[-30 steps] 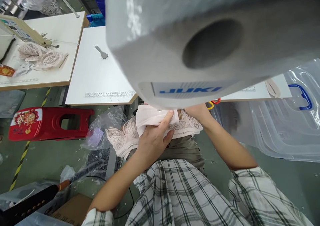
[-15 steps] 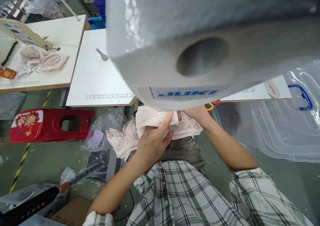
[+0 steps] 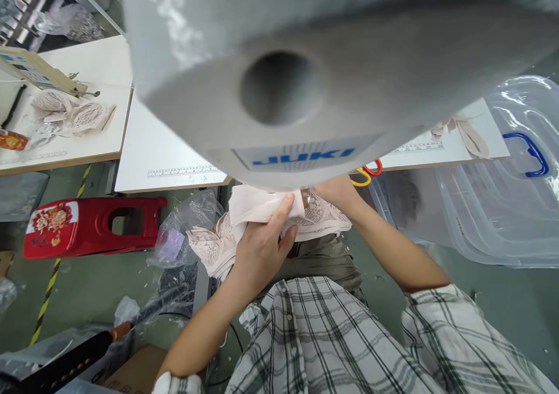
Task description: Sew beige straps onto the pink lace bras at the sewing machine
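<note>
The left hand [image 3: 261, 249] pinches a folded pink cloth [image 3: 255, 205] just below the front edge of the sewing machine [image 3: 305, 91], over lace pieces [image 3: 325, 218]. The right hand [image 3: 334, 189] reaches under the machine, its grip hidden. Left of the machine are a white table [image 3: 170, 149] and, on the green floor [image 3: 87, 283], a red stool [image 3: 87, 228]; right of it stands a clear plastic box [image 3: 493, 208].

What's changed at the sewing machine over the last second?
Only the view shifted: the JUKI sewing machine head covers more of the white table. The left hand still pinches the pink fabric piece over the lace garment; the right hand stays half hidden under the machine.
</note>
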The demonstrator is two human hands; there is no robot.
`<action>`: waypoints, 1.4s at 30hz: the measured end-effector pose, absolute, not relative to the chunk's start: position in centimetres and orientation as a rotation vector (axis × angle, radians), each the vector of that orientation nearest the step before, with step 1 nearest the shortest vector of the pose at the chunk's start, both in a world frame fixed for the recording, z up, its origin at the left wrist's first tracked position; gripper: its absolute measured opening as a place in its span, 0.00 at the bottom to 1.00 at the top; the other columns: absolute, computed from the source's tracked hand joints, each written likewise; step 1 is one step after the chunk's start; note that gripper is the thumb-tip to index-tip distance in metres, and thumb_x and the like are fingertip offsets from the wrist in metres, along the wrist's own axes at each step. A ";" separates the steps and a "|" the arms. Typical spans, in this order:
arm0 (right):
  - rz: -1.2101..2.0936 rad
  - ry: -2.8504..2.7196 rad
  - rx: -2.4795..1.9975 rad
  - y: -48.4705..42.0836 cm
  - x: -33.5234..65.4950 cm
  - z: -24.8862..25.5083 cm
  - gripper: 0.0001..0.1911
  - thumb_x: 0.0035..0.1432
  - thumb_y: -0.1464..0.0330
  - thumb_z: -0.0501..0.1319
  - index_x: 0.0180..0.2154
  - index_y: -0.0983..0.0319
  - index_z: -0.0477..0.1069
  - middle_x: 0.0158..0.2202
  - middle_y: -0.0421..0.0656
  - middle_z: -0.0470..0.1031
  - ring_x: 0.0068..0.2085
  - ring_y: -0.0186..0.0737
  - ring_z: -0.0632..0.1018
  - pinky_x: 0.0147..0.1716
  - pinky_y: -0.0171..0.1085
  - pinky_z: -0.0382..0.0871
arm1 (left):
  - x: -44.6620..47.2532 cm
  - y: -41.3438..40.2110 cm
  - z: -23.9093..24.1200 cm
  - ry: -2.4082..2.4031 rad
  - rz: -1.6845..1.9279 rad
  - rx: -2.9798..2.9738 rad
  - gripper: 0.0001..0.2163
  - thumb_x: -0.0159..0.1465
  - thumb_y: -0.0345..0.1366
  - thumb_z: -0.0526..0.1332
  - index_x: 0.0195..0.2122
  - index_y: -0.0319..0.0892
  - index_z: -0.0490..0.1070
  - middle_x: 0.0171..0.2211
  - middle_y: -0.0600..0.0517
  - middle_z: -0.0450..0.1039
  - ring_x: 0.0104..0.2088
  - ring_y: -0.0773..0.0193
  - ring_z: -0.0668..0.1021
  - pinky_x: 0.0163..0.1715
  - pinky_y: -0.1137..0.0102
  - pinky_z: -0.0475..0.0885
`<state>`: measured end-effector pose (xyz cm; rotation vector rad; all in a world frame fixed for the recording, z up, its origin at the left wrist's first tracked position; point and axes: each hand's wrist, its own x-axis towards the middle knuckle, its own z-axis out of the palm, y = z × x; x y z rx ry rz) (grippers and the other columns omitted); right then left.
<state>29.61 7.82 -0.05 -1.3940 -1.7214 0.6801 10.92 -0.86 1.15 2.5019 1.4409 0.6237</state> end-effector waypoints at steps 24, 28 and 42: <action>0.976 -1.192 -1.143 2.4 30.3 -3.5 0.15 0.60 0.54 0.65 0.36 0.58 0.69 0.35 0.40 0.70 0.35 0.35 0.73 0.37 0.37 0.70 | 11.6 -1.0 1.4 1.402 0.696 2.600 0.24 0.69 0.36 0.59 0.66 0.42 0.63 0.54 0.40 0.76 0.53 0.51 0.79 0.52 0.58 0.78; 0.976 -1.212 -1.105 1.9 30.0 -3.2 0.12 0.61 0.57 0.65 0.36 0.58 0.69 0.36 0.40 0.71 0.36 0.36 0.74 0.39 0.37 0.71 | 11.9 -1.0 1.3 1.391 0.714 2.595 0.26 0.69 0.35 0.60 0.68 0.45 0.60 0.54 0.41 0.77 0.52 0.52 0.79 0.53 0.58 0.77; 0.967 -1.210 -1.223 0.9 29.3 -1.5 0.14 0.55 0.56 0.65 0.36 0.57 0.67 0.36 0.41 0.73 0.37 0.40 0.74 0.42 0.41 0.70 | 12.2 -1.5 0.2 1.474 0.840 2.632 0.41 0.70 0.45 0.58 0.73 0.31 0.35 0.58 0.25 0.69 0.58 0.41 0.76 0.49 0.53 0.77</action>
